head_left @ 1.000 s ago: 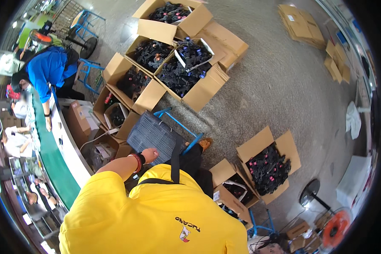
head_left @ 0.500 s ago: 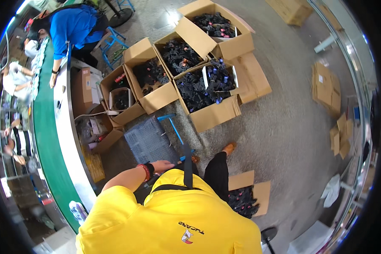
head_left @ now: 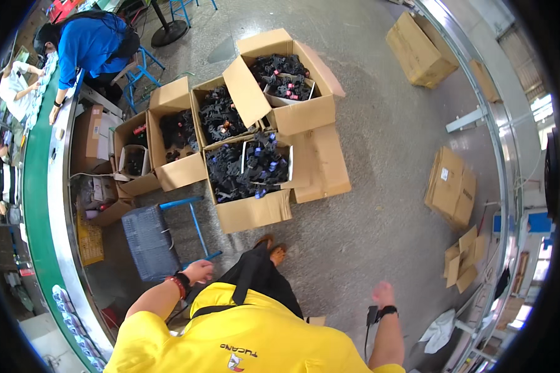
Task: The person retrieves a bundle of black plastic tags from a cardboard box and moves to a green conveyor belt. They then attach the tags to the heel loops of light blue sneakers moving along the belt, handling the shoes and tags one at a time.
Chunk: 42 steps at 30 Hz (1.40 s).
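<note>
My left hand [head_left: 199, 271], with a red band and a black strap at the wrist, is held by my waist, its fingers loosely curled. It is nearest the blue-framed chair [head_left: 148, 242] with a dark woven-looking seat, and I see nothing in it. Out to my right, my right hand [head_left: 384, 293] is raised above the floor, closed in a loose fist with nothing visible in it. A small dark object [head_left: 372, 314] with a thin dark line below it shows beside that wrist. Ahead of my feet, an open carton [head_left: 255, 212] holds black parts with blue bits.
More open cartons of black parts [head_left: 221, 115] stand ahead. On the left runs a green conveyor belt [head_left: 38, 186], where a person in blue [head_left: 93, 46] leans over. Cartons [head_left: 452, 189] lie along the metal-railed right side, near a white sheet [head_left: 438, 331].
My body has turned and moved, so the cartons and chair now sit further left in view. My right hand has come into sight, and the small carton by my right leg is mostly hidden.
</note>
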Tool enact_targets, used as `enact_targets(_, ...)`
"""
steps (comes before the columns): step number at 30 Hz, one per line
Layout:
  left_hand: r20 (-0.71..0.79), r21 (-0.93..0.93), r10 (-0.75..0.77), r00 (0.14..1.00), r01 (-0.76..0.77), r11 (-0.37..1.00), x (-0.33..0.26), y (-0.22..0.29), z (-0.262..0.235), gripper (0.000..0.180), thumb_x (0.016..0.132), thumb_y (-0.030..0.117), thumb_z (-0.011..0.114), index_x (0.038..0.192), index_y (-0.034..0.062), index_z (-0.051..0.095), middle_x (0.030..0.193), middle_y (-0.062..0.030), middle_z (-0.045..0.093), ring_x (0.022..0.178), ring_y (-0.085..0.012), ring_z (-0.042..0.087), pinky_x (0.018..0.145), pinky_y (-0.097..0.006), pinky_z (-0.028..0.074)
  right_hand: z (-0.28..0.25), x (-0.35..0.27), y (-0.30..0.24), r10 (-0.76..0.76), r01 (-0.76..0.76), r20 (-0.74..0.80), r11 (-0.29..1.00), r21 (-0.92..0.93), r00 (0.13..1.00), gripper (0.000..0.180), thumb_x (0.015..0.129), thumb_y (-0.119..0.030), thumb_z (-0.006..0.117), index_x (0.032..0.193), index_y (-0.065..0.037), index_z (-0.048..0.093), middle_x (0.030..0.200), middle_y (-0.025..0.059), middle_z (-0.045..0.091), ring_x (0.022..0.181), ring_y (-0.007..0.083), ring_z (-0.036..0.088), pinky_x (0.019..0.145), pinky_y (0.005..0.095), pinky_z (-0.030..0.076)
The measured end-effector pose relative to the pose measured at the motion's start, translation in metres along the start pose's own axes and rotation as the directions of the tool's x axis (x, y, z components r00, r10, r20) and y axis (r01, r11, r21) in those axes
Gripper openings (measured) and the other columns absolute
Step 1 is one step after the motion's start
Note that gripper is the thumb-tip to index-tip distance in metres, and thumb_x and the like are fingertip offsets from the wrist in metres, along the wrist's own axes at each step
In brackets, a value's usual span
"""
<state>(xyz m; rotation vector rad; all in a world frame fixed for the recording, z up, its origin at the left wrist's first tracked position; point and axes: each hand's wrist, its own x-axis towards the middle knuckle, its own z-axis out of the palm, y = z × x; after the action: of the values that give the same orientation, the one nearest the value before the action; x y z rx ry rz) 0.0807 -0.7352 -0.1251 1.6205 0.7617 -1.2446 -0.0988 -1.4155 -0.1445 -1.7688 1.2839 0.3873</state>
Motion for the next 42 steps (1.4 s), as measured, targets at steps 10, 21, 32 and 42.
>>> enact_targets(10, -0.057, -0.279, -0.013, 0.998, -0.004, 0.960, 0.069, 0.099, 0.077, 0.028, 0.091, 0.023, 0.051, 0.113, 0.0062, 0.052, 0.093, -0.0062, 0.061, 0.077, -0.0178, 0.062, 0.065, -0.032, 0.053, -0.044, 0.068, -0.122, 0.088, -0.084, 0.327, 0.996, -0.028, 0.941, 0.021, 0.092, -0.018, 0.046, 0.106, -0.004, 0.055, 0.083, 0.0105, 0.063, 0.070, 0.0197, 0.063, 0.061, 0.0316, 0.052)
enact_targets(21, -0.198, -0.495, -0.117, 0.973, 0.004, 0.869, 0.090, 0.158, 0.220, 0.030, 0.090, 0.018, 0.050, 0.117, 0.0052, 0.050, 0.088, -0.0082, 0.061, 0.068, -0.0175, 0.060, 0.055, -0.030, 0.049, -0.096, 0.266, -0.253, 0.122, 0.660, 0.786, 0.475, -0.583, 0.606, 0.024, 0.088, -0.024, 0.051, 0.096, -0.004, 0.061, 0.095, 0.0118, 0.064, 0.083, 0.0248, 0.064, 0.072, 0.0357, 0.053)
enact_targets(32, -0.279, -0.812, -0.080, 0.957, -0.191, 0.551, 0.081, 0.282, 0.285, 0.042, 0.094, 0.019, 0.047, 0.131, 0.0060, 0.035, 0.108, -0.0137, 0.057, 0.091, -0.0268, 0.063, 0.076, -0.040, 0.052, 0.016, 0.413, -0.653, -0.282, 0.494, 0.499, 0.790, -0.363, 0.819, 0.024, 0.092, -0.015, 0.044, 0.112, -0.004, 0.052, 0.083, 0.0071, 0.061, 0.066, 0.0150, 0.060, 0.056, 0.0294, 0.051)
enact_targets(42, -0.374, -0.886, 0.041, 0.927, -0.369, 0.280, 0.218, 0.460, 0.198, 0.076, 0.086, 0.039, 0.061, 0.140, 0.0030, 0.021, 0.123, -0.0150, 0.051, 0.116, -0.0254, 0.049, 0.096, -0.037, 0.043, 0.249, 0.414, -0.766, -0.456, 0.871, 0.743, 0.227, -0.435, 0.490, 0.054, 0.082, -0.018, 0.059, 0.129, 0.004, 0.041, 0.115, 0.0185, 0.058, 0.107, 0.0288, 0.056, 0.090, 0.0356, 0.044)
